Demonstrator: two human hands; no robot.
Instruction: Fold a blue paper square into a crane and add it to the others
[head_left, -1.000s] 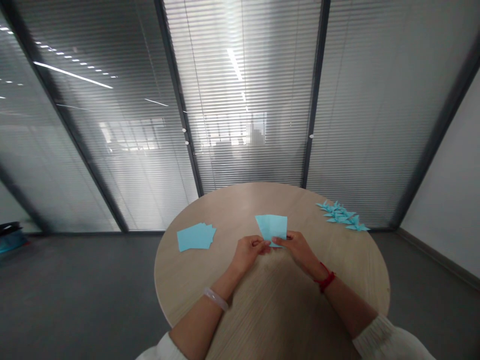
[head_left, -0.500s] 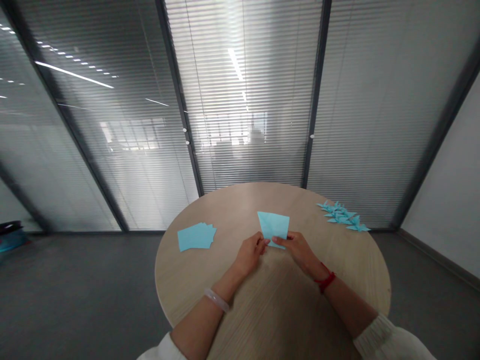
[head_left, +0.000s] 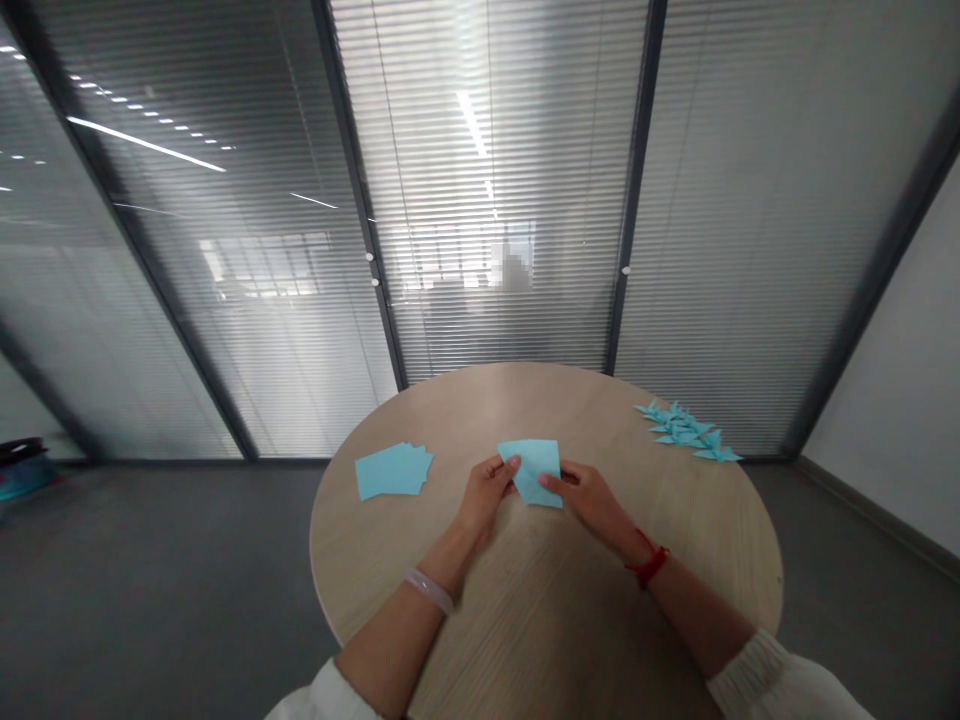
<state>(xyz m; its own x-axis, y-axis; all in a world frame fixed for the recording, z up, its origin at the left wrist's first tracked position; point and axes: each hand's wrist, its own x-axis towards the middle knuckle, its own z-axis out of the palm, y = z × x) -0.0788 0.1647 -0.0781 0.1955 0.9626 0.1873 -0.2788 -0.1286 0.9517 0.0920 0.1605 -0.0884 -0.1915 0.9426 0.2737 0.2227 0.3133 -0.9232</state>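
A light blue sheet of origami paper point(head_left: 534, 468) is held up between my hands over the middle of the table. My left hand point(head_left: 489, 487) pinches its left edge, thumb in front and fingers behind. At the right edge, my right hand point(head_left: 589, 492) grips the sheet the same way. Creases on the paper are too faint to make out. To the left lies a fanned stack of blue paper sheets point(head_left: 391, 471). Several folded blue paper cranes point(head_left: 682, 428) sit in a cluster near the table's right rear edge.
The round wooden table point(head_left: 480, 400) stands close to a glass partition with blinds point(head_left: 495, 330). A white wall point(head_left: 892, 340) rises on the right. A dark and blue object point(head_left: 24, 472), partly cut off, rests on the floor at far left.
The sheet has shifted left and slightly down, and turned in my hands. My left hand has moved left and now pinches its upper left edge instead of the lower corner.
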